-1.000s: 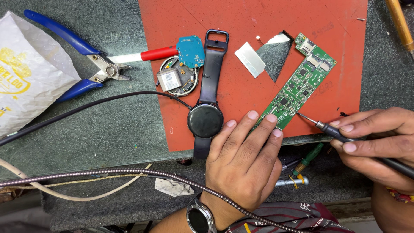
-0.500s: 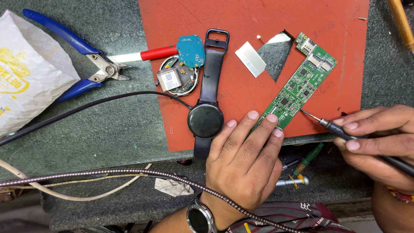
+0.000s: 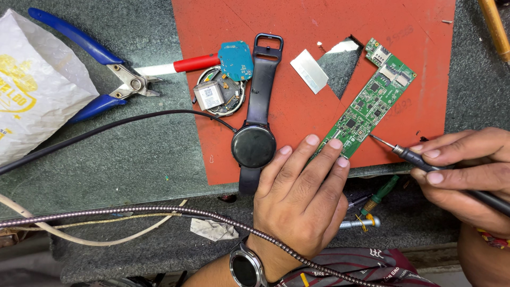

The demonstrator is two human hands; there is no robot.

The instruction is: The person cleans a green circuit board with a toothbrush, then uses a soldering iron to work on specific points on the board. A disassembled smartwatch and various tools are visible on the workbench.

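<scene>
A long green circuit board (image 3: 372, 105) lies slanted on a red mat (image 3: 297, 48). My left hand (image 3: 300, 196) rests flat with its fingertips pressing the board's lower end. My right hand (image 3: 465, 172) grips a thin black screwdriver (image 3: 425, 162), whose metal tip touches the board's right edge near its lower end. A black smartwatch (image 3: 254, 143) with its strap lies just left of my left hand. An opened round watch case (image 3: 218, 95) and a small blue circuit board (image 3: 235, 60) lie further up.
Blue-handled pliers (image 3: 101, 74) and a red-handled tool (image 3: 175, 66) lie at the upper left beside a white paper bag (image 3: 37, 90). A black cable (image 3: 106, 130) and a braided metal hose (image 3: 159, 212) cross the grey table. Small screwdrivers (image 3: 372, 204) lie under the mat's edge. A white rectangular strip (image 3: 309, 71) sits on the mat.
The screwdriver tip has shifted slightly along the board's edge. My left hand has stayed in place on the board.
</scene>
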